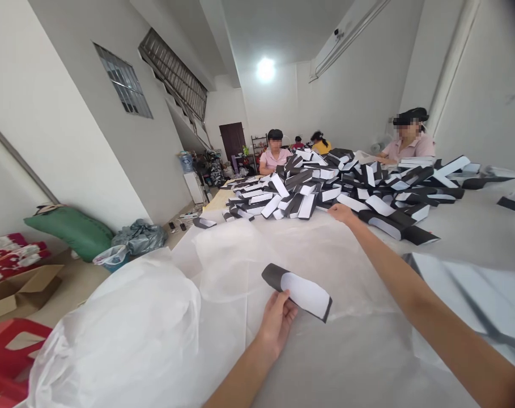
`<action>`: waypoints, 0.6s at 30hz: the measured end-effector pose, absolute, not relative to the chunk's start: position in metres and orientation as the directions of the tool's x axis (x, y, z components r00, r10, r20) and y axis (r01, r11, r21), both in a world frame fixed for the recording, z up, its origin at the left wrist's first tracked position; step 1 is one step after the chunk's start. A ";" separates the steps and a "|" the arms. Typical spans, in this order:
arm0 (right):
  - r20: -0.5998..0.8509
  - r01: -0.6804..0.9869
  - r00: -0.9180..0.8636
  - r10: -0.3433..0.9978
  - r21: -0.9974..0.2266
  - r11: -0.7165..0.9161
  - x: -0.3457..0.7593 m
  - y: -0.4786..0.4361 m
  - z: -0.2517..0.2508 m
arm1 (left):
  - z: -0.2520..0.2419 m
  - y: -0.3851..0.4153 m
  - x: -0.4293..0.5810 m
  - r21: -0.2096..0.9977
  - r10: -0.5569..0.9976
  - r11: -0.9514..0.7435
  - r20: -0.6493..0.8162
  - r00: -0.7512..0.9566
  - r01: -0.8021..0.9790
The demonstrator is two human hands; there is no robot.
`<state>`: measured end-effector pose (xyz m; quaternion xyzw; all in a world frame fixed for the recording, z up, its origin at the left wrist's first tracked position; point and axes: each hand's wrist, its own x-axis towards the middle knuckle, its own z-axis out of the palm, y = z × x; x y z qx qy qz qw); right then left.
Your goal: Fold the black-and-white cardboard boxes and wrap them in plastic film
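My left hand (276, 324) holds a flat, elongated piece (298, 292) by its lower edge, low in the view. The piece has a white face with a black border and a black rounded end. My right arm stretches forward, and my right hand (341, 213) rests palm down on the white sheet (350, 351) at the near edge of a large heap of similar black-and-white pieces (308, 190). A dark piece (382, 225) lies just to the right of that hand, apart from its fingers.
A large white plastic bag (113, 334) bulges at the near left. Two co-workers in pink tops (275, 160) (410, 146) sit beyond the heap, with other people farther back. A cardboard box (23, 292), red stool (11, 351) and green sack (70, 232) stand on the floor at left.
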<state>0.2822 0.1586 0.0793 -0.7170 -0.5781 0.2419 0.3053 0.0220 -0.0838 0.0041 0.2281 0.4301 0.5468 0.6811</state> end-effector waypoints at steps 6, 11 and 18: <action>0.047 0.710 0.387 0.921 -0.653 -0.264 0.282 0.207 0.055 | 0.011 -0.087 0.021 0.733 0.886 0.397 -0.464 0.022 -0.553; -0.048 0.690 0.356 0.933 -0.660 -0.297 0.247 0.245 0.041 | 0.007 -0.086 0.020 0.708 0.852 0.442 -0.523 0.011 -0.551; -0.078 0.641 0.399 0.914 -0.689 -0.339 0.187 0.279 0.030 | -0.007 -0.079 0.021 0.674 0.825 0.461 -0.566 -0.003 -0.577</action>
